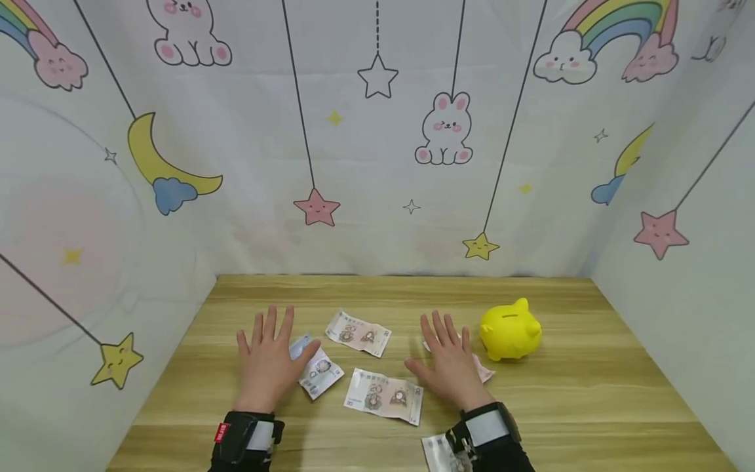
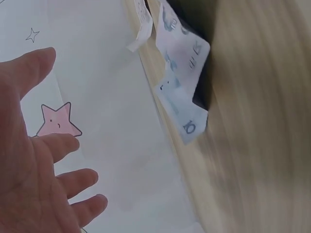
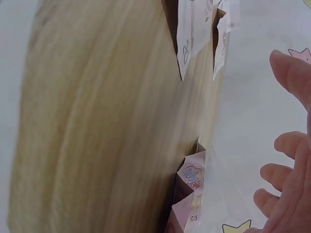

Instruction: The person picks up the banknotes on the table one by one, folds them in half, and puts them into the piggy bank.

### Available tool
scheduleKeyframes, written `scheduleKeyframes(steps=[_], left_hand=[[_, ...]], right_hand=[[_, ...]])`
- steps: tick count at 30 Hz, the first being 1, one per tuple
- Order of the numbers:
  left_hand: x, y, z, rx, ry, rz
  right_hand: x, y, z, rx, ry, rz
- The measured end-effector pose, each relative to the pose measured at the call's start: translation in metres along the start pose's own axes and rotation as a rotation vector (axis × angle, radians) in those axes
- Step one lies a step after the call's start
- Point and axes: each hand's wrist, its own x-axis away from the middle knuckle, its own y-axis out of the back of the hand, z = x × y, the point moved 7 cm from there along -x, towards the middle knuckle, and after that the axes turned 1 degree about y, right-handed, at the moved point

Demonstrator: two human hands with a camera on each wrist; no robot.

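My left hand hovers with spread fingers over the left of the wooden table, holding nothing. A creased bluish 10 banknote lies by its thumb, partly hidden in the head view; its folds stand up in the left wrist view. My right hand, fingers also spread, is above a folded pinkish banknote that it mostly covers in the head view. Between the hands lie two 20 banknotes, a farther one and a nearer one. Another banknote is partly hidden under the right wrist.
A yellow piggy bank with a slot on top stands right of my right hand. Behind the wooden table hangs a white cloth printed with stars, rabbits and rainbows, and similar walls close in both sides.
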Motion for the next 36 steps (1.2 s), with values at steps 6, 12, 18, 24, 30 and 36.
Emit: scheduleKeyframes(steps=[6, 12, 18, 24, 30, 36], left_hand=[[-0.001, -0.002, 0.021, -0.030, 0.022, 0.032], [-0.001, -0.013, 0.040, -0.045, 0.046, 0.069], [-0.001, -0.016, 0.044, -0.066, 0.016, 0.066], [-0.002, -0.017, 0.040, -0.096, -0.018, 0.038], [-0.001, -0.017, 0.040, -0.096, -0.009, 0.044], [0.001, -0.017, 0.040, -0.108, -0.004, 0.037]], right_hand=[[0.000, -0.001, 0.001, -0.003, 0.001, 0.009], [0.001, -0.001, 0.002, -0.005, -0.003, 0.027], [0.003, -0.003, 0.001, -0.007, -0.002, 0.039], [0.001, 0.000, 0.003, -0.024, 0.009, 0.024], [0.001, 0.000, 0.007, -0.064, 0.027, 0.022], [0.002, -0.001, 0.009, -0.079, 0.030, 0.027]])
